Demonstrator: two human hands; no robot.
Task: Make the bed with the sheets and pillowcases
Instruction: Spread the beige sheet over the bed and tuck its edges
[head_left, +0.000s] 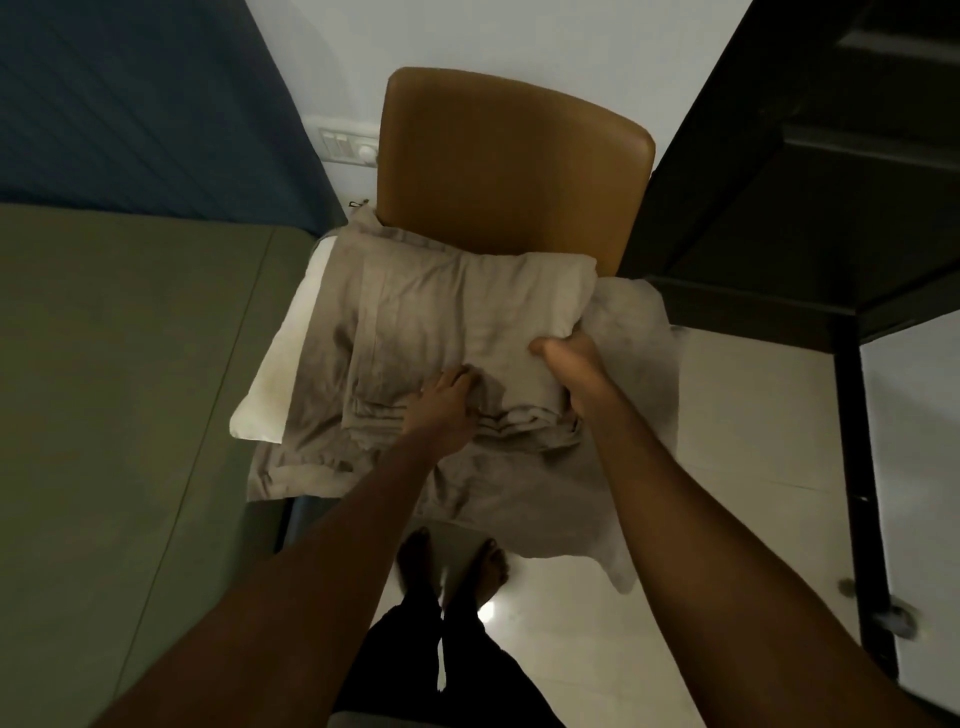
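A pile of beige sheets and pillowcases (415, 317) lies on the seat of a tan chair (511, 166), on top of a white pillow (283, 358) whose left end sticks out. My right hand (569, 371) grips the right edge of the top folded beige piece, thumb over it. My left hand (444, 402) rests on the folded layers near the front of the pile, fingers curled into the cloth. More beige cloth (566, 514) hangs off the chair's front toward the floor. The bare green mattress (119, 389) lies at the left.
A dark blue headboard (145, 98) rises behind the mattress. A black desk or shelf frame (810, 208) stands at the right, its leg reaching the white tiled floor (727, 545). A wall switch plate (348, 145) is behind the chair. My bare feet stand before the chair.
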